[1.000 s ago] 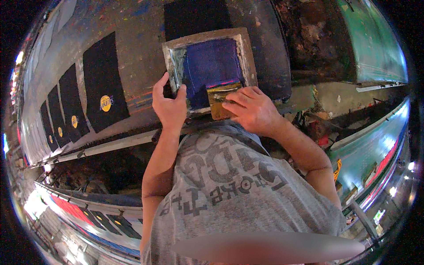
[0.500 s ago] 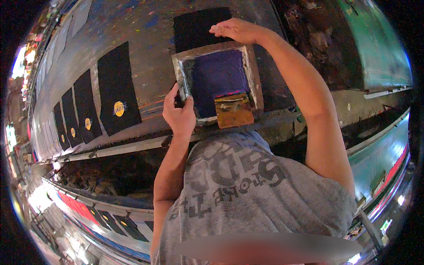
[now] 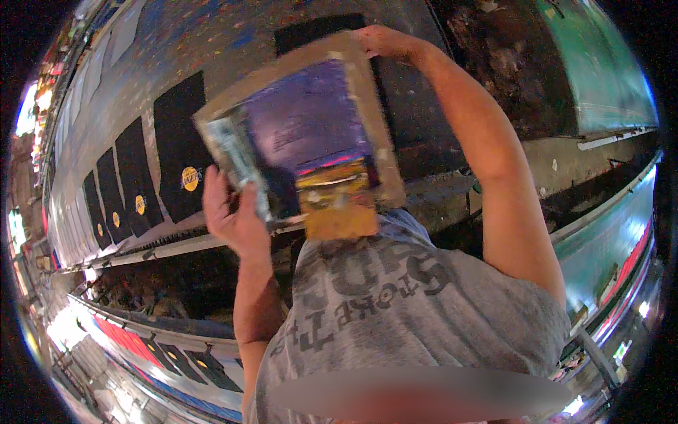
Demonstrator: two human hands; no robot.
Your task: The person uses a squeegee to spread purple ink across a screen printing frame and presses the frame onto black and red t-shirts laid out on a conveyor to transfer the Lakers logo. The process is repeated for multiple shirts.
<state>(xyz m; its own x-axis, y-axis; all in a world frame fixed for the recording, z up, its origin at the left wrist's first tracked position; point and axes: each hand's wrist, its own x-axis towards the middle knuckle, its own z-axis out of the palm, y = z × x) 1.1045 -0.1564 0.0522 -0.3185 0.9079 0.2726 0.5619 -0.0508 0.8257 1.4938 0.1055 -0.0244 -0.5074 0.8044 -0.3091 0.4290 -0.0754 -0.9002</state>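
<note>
My left hand [image 3: 229, 219] grips the left side of a wooden-framed screen [image 3: 381, 134], and my right hand [image 3: 378, 42] holds its far right corner. The screen is tilted and slightly blurred, its mesh [image 3: 304, 113] coated purple-blue. A yellow-brown squeegee-like block [image 3: 337, 215] with a pink-edged blade lies on the lower part of the mesh, untouched by my fingers. Beyond the screen, a black fabric piece [image 3: 318, 25] lies on the paint-spotted work surface [image 3: 233, 49].
A row of black fabric pieces [image 3: 176, 127] with yellow round prints lies on the left. The long table's edge rail [image 3: 155, 245] crosses in front of me. A green surface [image 3: 586, 71] is at upper right, further green and red tables at lower right and left.
My right hand left the block, reached the far side and now grips the frame's corner. The screen, with the block on it, has risen toward me and shifted left, my left hand moving with it.
</note>
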